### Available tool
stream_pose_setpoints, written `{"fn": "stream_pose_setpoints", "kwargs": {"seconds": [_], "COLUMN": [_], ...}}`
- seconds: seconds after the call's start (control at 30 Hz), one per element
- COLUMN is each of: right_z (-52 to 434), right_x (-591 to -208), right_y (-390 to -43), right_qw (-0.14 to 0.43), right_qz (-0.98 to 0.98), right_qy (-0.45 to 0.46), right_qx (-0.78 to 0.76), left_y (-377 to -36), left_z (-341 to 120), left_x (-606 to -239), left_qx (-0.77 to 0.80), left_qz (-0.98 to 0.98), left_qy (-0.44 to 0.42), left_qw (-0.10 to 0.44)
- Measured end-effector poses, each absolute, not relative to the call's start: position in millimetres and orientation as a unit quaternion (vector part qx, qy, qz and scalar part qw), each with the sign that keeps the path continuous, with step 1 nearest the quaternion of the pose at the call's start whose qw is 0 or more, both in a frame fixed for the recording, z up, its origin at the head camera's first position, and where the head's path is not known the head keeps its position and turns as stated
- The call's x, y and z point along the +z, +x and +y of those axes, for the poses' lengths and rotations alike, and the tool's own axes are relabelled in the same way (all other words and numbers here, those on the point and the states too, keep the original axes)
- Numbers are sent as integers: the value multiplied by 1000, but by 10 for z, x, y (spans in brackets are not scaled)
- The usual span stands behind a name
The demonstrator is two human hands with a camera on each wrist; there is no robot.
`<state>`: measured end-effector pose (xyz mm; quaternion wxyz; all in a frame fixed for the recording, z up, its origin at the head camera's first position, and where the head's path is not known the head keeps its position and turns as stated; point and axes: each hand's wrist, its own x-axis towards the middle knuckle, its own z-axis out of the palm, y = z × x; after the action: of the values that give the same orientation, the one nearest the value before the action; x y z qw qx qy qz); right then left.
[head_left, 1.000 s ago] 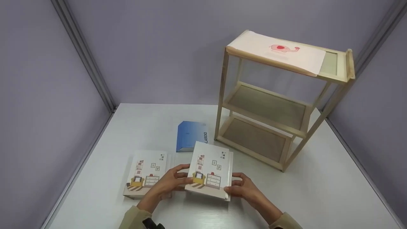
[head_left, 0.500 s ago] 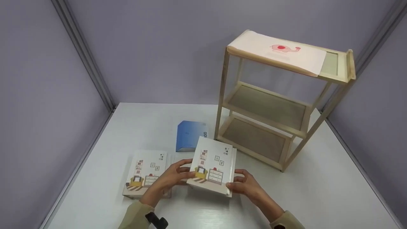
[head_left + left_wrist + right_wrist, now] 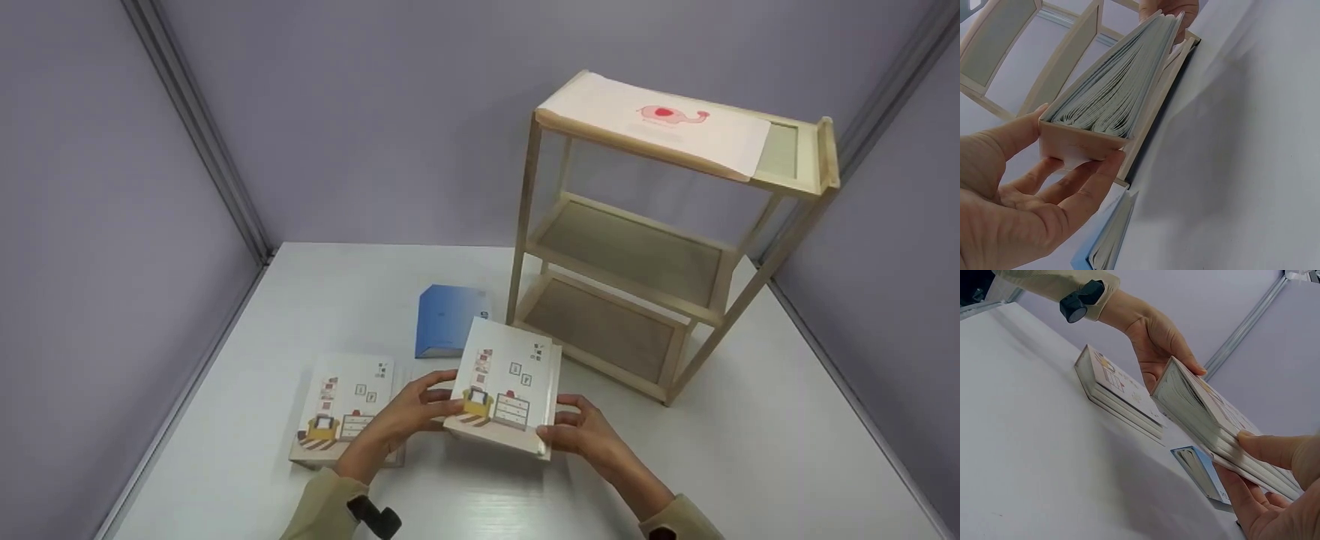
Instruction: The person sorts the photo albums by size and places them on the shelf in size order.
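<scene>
Above the table (image 3: pixel 675 465), both hands grip the illustrated album (image 3: pixel 504 386).

Left hand (image 3: pixel 411 415) and right hand (image 3: pixel 581 435) grip an illustrated album (image 3: pixel 506 386) by its 2 sides, lifted off the white bench (image 3: pixel 750 465). A matching album (image 3: pixel 346 405) lies left, a blue album (image 3: pixel 448 319) behind, near the wooden shelf (image 3: pixel 660 247).

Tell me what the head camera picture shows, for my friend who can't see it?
Two hands, the left hand and right hand, hold a white picture book by its sides, lifted just above a white table. A matching book and a blue book lie flat nearby, beside an empty three-level wooden shelf topped with an elephant paper.
</scene>
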<state>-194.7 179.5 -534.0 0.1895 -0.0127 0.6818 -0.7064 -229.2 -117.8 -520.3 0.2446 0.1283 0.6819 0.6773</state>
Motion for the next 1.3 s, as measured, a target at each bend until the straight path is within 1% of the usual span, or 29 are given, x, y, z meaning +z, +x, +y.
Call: {"fn": "stream_pose_setpoints", "kwargs": {"seconds": [0.37, 0.63, 0.97, 1.3], "right_z": [1853, 1886, 1904, 1945], "right_x": [-5288, -5259, -5244, -5151], "right_y": [-1965, -1978, -1983, -1990], "right_qw": [172, 179, 171, 156], "right_qz": [695, 682, 686, 698], "right_qy": [-16, -23, -21, -24], "right_qx": [-697, -709, -707, -699], "left_y": [-2327, -2356, -2373, -2399], "left_z": [-1120, -1088, -1052, -995], "left_x": [-5140, -5123, -5123, -5045], "left_qx": [672, 677, 681, 684], "left_qz": [690, 684, 681, 680], "left_qy": [132, 140, 136, 133], "left_qw": [235, 232, 231, 229]}}
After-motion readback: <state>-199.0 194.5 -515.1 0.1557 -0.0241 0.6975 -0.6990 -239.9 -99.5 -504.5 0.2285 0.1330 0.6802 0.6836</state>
